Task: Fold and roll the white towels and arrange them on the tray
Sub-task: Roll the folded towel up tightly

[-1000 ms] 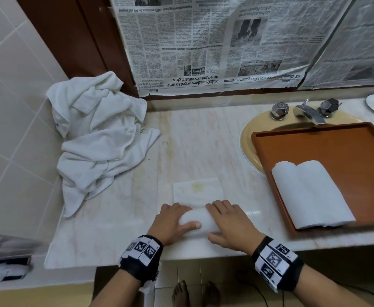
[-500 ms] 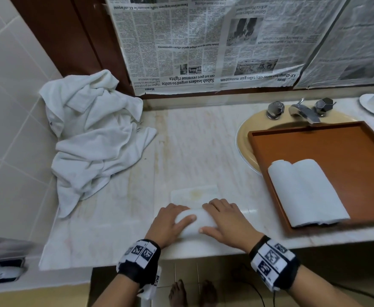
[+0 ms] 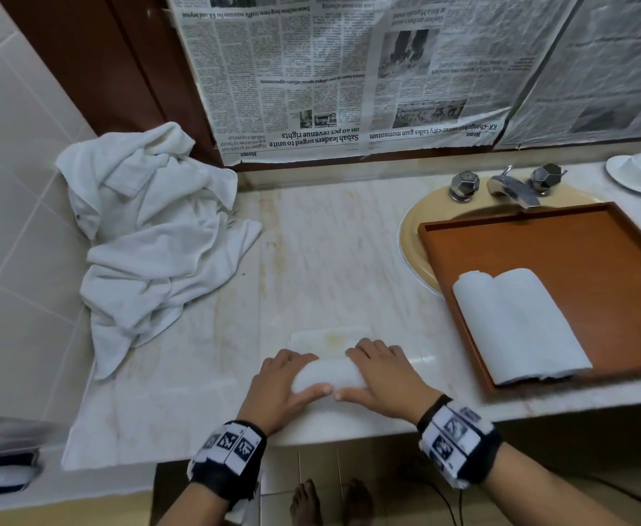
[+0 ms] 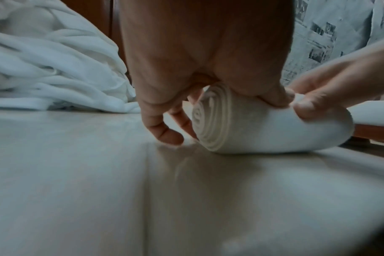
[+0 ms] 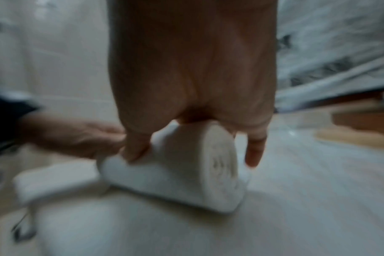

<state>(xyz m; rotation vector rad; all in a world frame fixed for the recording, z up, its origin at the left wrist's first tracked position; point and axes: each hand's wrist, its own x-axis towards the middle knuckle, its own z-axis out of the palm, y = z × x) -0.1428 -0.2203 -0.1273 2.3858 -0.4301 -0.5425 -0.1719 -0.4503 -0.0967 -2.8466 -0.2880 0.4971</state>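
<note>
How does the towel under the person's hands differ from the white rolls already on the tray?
The towel being rolled lies on the marble counter near its front edge; the finished rolls lie in the wooden tray. It is gripped by the left hand and right hand; the finished rolls are untouched. It still has a flat unrolled strip beyond it; they are fully rolled. All are white towels.

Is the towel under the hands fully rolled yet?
Not fully. The towel is mostly rolled, its spiral end visible, but a flat strip still lies beyond both hands.
</note>
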